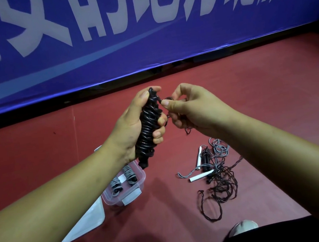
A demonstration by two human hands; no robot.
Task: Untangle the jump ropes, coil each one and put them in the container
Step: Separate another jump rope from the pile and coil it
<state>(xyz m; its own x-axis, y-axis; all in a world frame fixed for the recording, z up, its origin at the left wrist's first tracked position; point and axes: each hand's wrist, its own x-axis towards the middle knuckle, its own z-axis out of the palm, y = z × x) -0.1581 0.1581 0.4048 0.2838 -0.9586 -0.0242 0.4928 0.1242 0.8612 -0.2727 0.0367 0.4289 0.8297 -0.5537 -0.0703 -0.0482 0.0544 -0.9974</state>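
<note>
Head view. Left hand (132,124) holds the dark jump rope (147,128), wound into a tight, long bundle; fingers and thumb are curled round its middle, and the bundle stands roughly upright, tilted, with its lower tip hanging below the palm. Right hand (192,108) is just to the right of the bundle's top, thumb and forefinger pinched narrow on the free end (161,101) of the same rope; the other fingers are curled in, and a short dark strand shows under this hand. Both hands are raised above the red floor (262,98). Container (112,198): a clear plastic box on the floor, near and left, partly hidden by the left forearm. Inside it lie two grey coiled jump ropes (116,183), side by side, the right one with a black handle end. Lid (86,216): flat on the floor, touching or just beside the container's left side; cannot tell which. To the right of the container, well apart from it, lies the tangled pile (219,175): grey cord looped at its far side, thin dark braided cord spread at its near side, two white handles (200,176) and black handles among them. Blue banner (106,53) with large white characters runs along the far edge. Tip of a shoe (244,227) at the near edge.
</note>
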